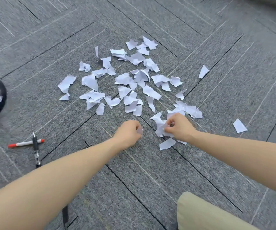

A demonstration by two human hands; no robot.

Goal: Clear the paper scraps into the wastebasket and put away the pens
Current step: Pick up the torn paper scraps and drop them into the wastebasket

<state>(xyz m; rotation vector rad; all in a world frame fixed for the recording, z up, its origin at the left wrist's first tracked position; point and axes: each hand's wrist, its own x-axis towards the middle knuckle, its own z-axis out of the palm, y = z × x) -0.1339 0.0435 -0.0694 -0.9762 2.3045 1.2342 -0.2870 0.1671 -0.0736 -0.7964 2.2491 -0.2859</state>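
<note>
Grey carpet floor (200, 171), tiled with dark seams, fills the whole frame.

Paper scraps (127, 80): white torn pieces scattered over the centre of the frame, densest in the middle. One stray piece sits at right (203, 71), another at lower right (239, 125).

Two bare forearms reach in from the lower corners toward the lower edge of the scatter.

Khaki trouser knee (205, 214) at bottom right.

Wastebasket (0, 92): dark rounded rim at the left edge, partly cut off; pale material shows inside. Well apart from the scraps.

Right hand (179, 127), just right of centre: fingers curled, gripping a bunch of scraps at the near edge of the pile.

Left hand (129, 132), centre, just beside the right: fingers curled, a small pale scrap showing at the fingertips, blurred.

Pens at lower left: a black pen (36, 152) lying crosswise over a white pen with red ends (23, 143), the two touching.
</note>
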